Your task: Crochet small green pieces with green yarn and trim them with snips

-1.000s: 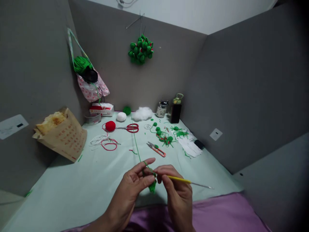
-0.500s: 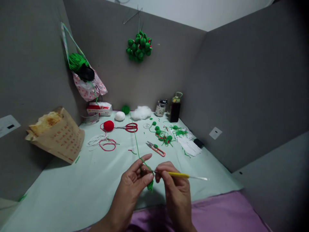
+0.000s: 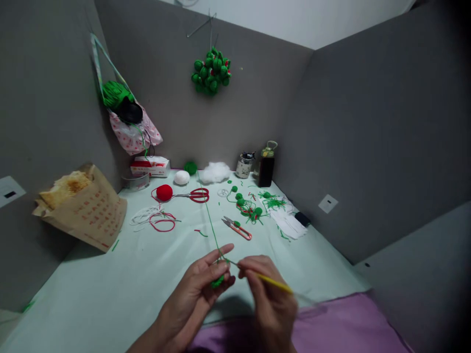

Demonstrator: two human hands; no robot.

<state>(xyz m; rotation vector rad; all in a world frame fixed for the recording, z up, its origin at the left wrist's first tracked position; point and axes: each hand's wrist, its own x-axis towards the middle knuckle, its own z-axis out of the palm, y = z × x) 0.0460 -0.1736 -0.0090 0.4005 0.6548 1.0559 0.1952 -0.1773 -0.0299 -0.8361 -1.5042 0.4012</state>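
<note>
My left hand (image 3: 200,282) pinches a small piece of green crochet work (image 3: 218,281) between thumb and fingers, its index finger stretched out. Green yarn (image 3: 210,215) runs from that finger back across the table to a green yarn ball (image 3: 190,168). My right hand (image 3: 267,287) is closed around a crochet hook with a yellow handle (image 3: 274,282). The hook's thin metal tip reaches left to the green work, where the yarn meets it. Motion blurs the hook's rear end. Just beyond my hands lie orange-handled thread snips (image 3: 237,229).
Red scissors (image 3: 198,195), a red yarn ball (image 3: 164,192), a white ball (image 3: 181,177) and white stuffing (image 3: 216,172) lie toward the back. Green balls and yarn scraps (image 3: 252,211) are right of centre. A paper bag with bread (image 3: 88,211) leans left. Grey partitions (image 3: 375,122) enclose the table.
My left hand has turned and the green work has shifted left with it. The hook has tilted, its rear end now lower, and my right hand has dropped slightly.
</note>
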